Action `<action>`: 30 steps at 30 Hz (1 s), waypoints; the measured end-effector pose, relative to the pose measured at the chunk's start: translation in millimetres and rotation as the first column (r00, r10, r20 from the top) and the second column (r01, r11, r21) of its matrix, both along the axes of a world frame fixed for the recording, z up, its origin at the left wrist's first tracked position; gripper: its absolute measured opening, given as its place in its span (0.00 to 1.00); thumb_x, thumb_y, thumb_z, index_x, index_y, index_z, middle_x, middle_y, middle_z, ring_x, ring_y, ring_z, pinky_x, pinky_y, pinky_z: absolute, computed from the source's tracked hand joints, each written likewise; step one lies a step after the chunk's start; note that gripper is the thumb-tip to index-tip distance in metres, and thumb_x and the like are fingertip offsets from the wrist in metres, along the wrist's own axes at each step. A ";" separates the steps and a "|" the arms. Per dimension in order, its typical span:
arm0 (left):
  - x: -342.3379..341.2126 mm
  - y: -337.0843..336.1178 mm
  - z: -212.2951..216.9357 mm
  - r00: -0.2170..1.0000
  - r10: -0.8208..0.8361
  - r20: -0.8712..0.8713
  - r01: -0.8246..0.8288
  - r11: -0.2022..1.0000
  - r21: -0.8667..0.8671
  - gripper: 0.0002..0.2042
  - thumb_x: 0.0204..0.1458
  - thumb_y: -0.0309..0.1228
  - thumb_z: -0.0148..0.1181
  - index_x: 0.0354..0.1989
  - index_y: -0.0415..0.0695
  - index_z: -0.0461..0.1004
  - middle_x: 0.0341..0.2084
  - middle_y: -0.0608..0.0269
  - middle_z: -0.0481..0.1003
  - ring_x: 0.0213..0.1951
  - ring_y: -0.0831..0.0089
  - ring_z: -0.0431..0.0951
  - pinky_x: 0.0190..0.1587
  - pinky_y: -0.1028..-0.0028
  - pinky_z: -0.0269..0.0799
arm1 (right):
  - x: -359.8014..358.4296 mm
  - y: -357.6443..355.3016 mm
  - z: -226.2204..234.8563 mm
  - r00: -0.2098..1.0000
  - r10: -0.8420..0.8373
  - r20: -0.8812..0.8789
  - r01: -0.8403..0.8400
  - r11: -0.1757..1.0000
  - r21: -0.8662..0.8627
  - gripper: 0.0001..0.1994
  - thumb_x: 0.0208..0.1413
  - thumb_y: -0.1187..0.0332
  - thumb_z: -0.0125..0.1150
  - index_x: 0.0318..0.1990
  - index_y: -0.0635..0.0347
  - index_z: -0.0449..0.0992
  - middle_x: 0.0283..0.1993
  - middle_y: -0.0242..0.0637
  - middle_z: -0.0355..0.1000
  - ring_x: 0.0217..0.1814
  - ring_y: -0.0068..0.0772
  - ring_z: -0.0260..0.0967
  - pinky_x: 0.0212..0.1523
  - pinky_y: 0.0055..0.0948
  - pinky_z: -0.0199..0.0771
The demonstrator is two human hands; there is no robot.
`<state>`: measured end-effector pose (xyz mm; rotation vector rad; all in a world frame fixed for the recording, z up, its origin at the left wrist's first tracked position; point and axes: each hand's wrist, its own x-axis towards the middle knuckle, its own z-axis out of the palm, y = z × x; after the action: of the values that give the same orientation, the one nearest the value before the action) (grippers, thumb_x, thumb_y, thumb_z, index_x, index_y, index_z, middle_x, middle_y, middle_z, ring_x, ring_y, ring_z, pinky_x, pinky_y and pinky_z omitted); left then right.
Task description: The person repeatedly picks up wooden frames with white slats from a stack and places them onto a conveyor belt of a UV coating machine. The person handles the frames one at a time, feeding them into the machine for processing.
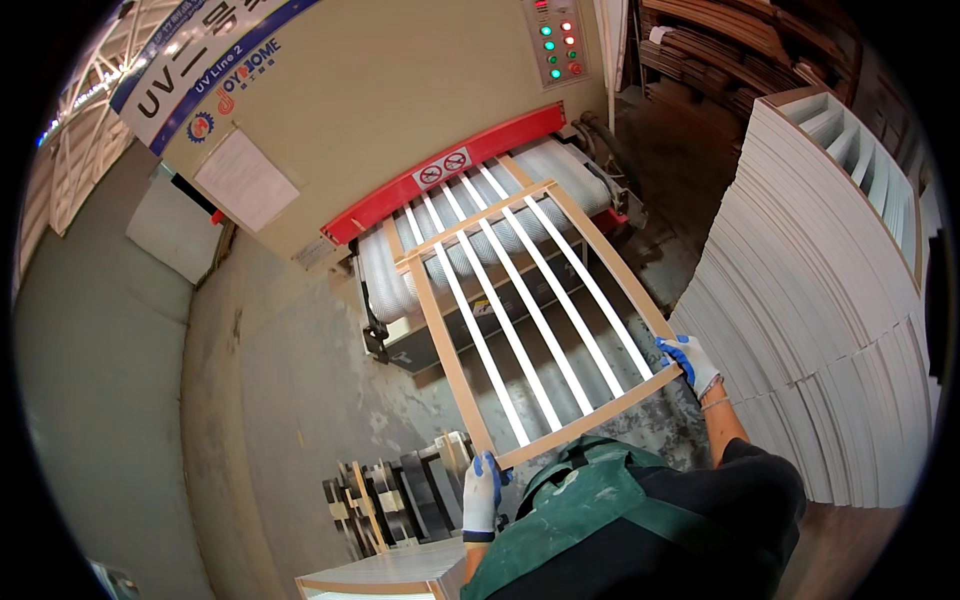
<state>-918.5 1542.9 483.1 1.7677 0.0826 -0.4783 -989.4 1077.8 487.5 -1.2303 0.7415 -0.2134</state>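
Note:
A rectangular slatted frame [446, 349], with tan edges and several white slats, stretches from my body to the machine. My left hand [482, 492], in a white and blue work glove, is closed on its near left corner. At the near right corner, my right hand [690, 362] grips the frame in a matching glove. The far end of the frame lies over the white mesh conveyor belt [385, 285]. Beyond it, a second slatted frame [392, 238] sits on the belt, partly hidden under the machine's red guard bar [350, 219].
The large beige machine [330, 90] has a panel of lit buttons [557, 45]. Tall stacks of white-edged panels [800, 300] stand close on my right. Black roller-like supports [400, 495] and another white stack [385, 570] are at lower left. Brown boards [740, 45] lie far right.

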 end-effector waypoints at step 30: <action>85.9 -25.7 15.3 0.988 -0.041 0.152 0.026 0.995 0.100 0.22 0.68 0.46 0.43 0.36 0.38 0.72 0.26 0.59 0.76 0.27 0.71 0.78 0.34 0.72 0.74 | 110.2 -61.7 -57.7 0.998 -0.020 -0.057 0.023 0.998 0.051 0.27 0.61 0.50 0.61 0.55 0.67 0.71 0.41 0.42 0.71 0.30 0.40 0.75 0.25 0.40 0.80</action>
<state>-832.6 1517.2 498.4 1.8985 -0.0325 -0.3655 -879.2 1016.1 429.8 -1.1833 0.8053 -0.1767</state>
